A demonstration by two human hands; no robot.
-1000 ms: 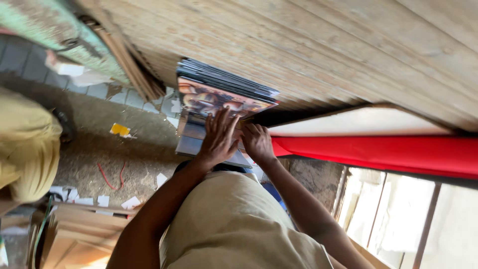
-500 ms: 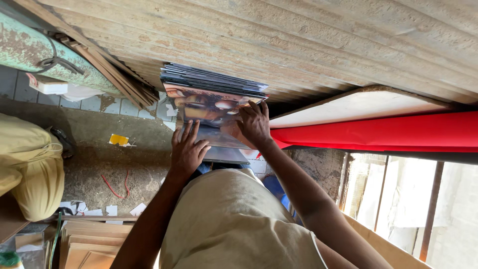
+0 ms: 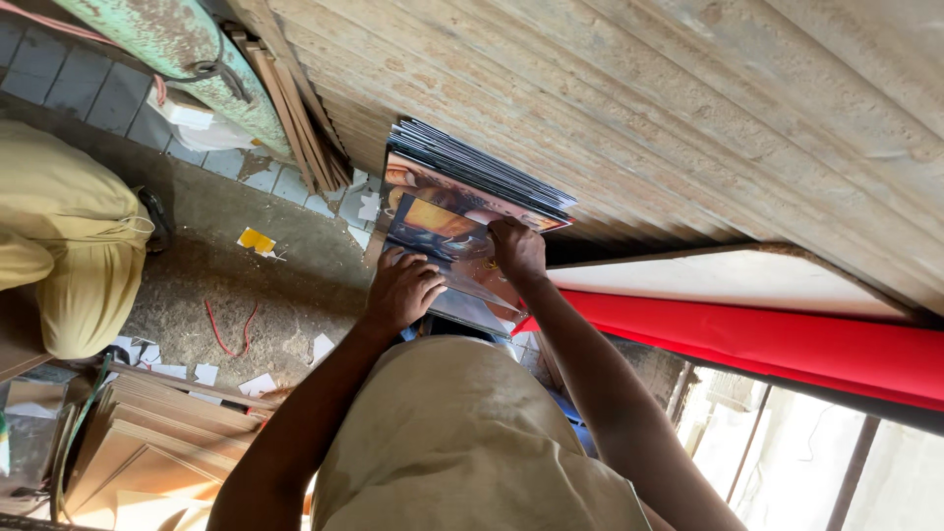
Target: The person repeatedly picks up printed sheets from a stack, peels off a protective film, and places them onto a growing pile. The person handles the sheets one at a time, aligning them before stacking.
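- Against the wooden plank wall (image 3: 688, 108), a stack of glossy printed sheets (image 3: 462, 211) is leaning, its dark edges fanning out at the top.
- Left hand (image 3: 401, 290) is lying flat on the lower part of the stack's front sheet, fingers spread and gripping nothing.
- Right hand (image 3: 518, 251) is pressing on the stack just beside the left hand, fingers curling over the front sheet's edge; whether they are pinching it I cannot tell.
- Right of the stack, a red board (image 3: 787, 344) is running along a white panel (image 3: 728, 280).
- Left of the stack, thin wooden strips (image 3: 295, 118) are leaning beside a green pipe (image 3: 187, 59).
- Well left of the stack, another person's yellow clothing (image 3: 69, 246) is showing.
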